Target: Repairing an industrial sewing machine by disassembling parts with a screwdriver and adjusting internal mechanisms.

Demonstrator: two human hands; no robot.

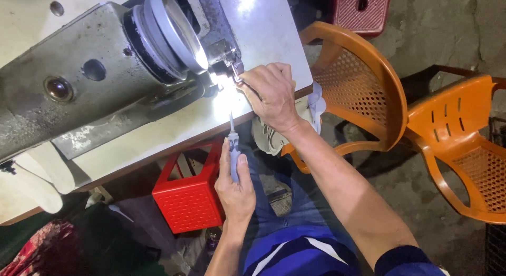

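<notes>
The left hand [235, 189] is wrapped around the pale grey-blue handle of a screwdriver [233, 149], thumb along the handle, with the thin metal shaft pointing up toward the edge of the bench [158, 136]; the tip ends just short of the bright patch of light under the machine. The right hand [271, 94] reaches across from the right, fingers curled closed and pinched against a small metal part [232, 60] sticking out beside the handwheel [168, 31]; whatever sits between the fingertips is washed out by the glare, so I cannot tell what it grips. The sewing machine [74, 81] is a worn grey industrial head lying across the white bench top, its big ribbed handwheel facing the person. A bundle of white cloth [311, 110] hangs off the bench edge just behind the right wrist. Under the bench stands a red plastic crate [190, 199], close to the left forearm. To the right, on the concrete floor [448, 28], are two orange plastic chairs [363, 81], one near the bench and the other further out, and a red stool [361, 10] sits at the top. The person's lap shows blue striped fabric [295, 252].
</notes>
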